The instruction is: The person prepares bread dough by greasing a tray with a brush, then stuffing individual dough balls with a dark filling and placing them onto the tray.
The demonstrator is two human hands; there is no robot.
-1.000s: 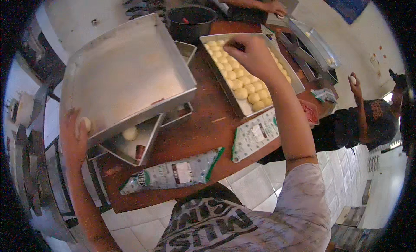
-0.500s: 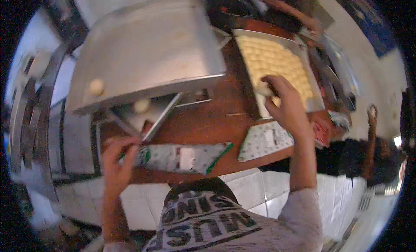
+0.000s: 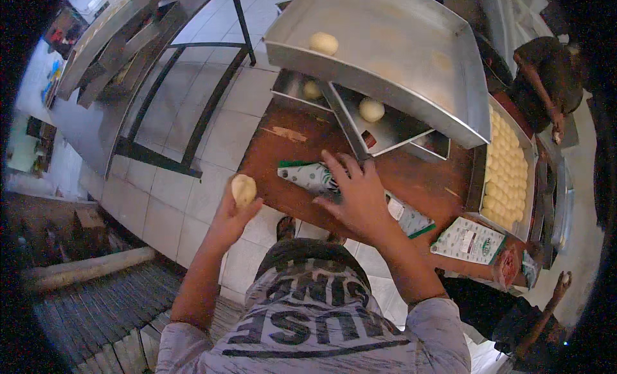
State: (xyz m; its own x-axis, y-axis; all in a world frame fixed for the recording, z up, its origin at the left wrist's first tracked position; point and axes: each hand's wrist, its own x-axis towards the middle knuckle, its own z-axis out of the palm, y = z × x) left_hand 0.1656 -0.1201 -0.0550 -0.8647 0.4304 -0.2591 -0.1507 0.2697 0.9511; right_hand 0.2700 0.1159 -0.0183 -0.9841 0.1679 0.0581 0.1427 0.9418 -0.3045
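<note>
My left hand (image 3: 234,213) is closed around a pale dough ball (image 3: 243,191), left of the wooden table (image 3: 270,142). My right hand (image 3: 350,197) has its fingers spread, palm down, over a patterned white-and-green bag (image 3: 302,173) near the table's edge. Beyond it, a large metal tray (image 3: 418,78) rests on smaller trays (image 3: 342,104), with one dough ball (image 3: 323,43) in the top tray and another (image 3: 371,111) below. A tray of closely packed dough balls (image 3: 504,174) lies at the right, beside a second patterned bag (image 3: 468,241).
One co-worker (image 3: 540,78) is at the table's far right; another person (image 3: 524,316), lower right, holds up something small and pale. A black metal frame (image 3: 193,142) stands on the tiled floor (image 3: 160,207) at left. A red bag (image 3: 506,268) sits at the table's right end.
The view has swung left, shifting the table rightward. My left hand now holds a dough ball. My right hand has left the full tray for the patterned bag, its fingers now empty and spread.
</note>
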